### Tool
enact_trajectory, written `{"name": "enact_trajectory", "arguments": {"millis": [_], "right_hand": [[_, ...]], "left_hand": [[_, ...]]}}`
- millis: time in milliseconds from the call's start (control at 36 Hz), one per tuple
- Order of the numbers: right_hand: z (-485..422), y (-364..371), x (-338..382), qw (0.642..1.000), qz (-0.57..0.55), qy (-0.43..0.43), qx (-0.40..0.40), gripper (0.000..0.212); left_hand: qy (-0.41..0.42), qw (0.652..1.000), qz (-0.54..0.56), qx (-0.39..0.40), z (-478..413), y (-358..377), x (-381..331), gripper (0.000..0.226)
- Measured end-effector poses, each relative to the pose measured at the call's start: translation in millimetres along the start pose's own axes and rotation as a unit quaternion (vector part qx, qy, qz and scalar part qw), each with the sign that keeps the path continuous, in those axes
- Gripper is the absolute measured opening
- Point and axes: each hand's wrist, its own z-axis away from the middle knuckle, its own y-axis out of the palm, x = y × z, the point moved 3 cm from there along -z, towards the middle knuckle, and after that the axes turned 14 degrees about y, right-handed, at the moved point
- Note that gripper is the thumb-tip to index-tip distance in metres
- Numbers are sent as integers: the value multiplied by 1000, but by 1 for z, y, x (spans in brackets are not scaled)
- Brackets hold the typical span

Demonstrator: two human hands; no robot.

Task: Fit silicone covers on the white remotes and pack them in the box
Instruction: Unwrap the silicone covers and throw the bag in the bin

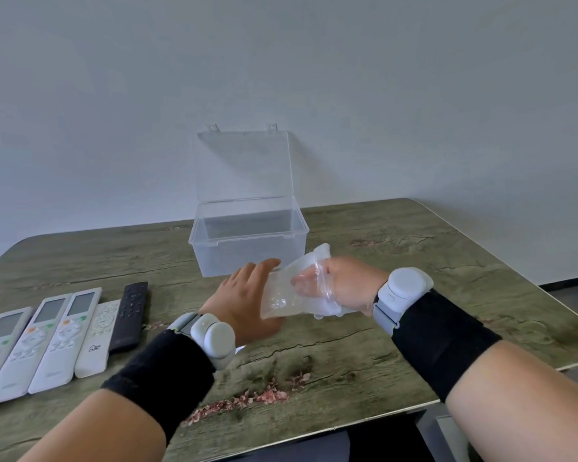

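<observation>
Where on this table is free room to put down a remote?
Bare table lies right of the box and along the near edge between the forearms. Crowded: the left side, with the remotes in a row, and the middle, where left hand and right hand hold the clear bag.

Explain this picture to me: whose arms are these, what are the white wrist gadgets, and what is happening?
No robot: a person wears a head camera, so you look down at their own arms. The left hand holds a clear soft pouch above the table; the right hand has its fingers inside it. Bag or silicone cover, I cannot tell. Each wrist bears a white device, purpose not shown. At left lie four white remotes and a black remote. Behind stands a clear box, lid open.
</observation>
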Motion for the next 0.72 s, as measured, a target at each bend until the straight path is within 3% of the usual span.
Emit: {"name": "enact_trajectory", "arguments": {"millis": [83, 167, 278, 445, 611, 722], "right_hand": [[4, 4, 8, 997, 64, -27, 38, 31], [8, 7, 12, 992, 114, -37, 27, 33], [5, 21, 16, 996, 84, -11, 39, 32], [0, 27, 9, 988, 146, -42, -14, 10], [-5, 36, 9, 986, 159, -37, -35, 24], [0, 31, 10, 988, 135, -41, -65, 29]], "left_hand": [[18, 1000, 17, -16, 0, 3, -8, 94], [21, 999, 21, -22, 1, 8, -14, 90], [24, 999, 24, -25, 0, 12, -17, 89], [18, 999, 38, -26, 0, 19, -19, 94], [10, 998, 54, -33, 2, 27, -14, 110], [-4, 999, 34, -8, 5, 23, -3, 98]]}}
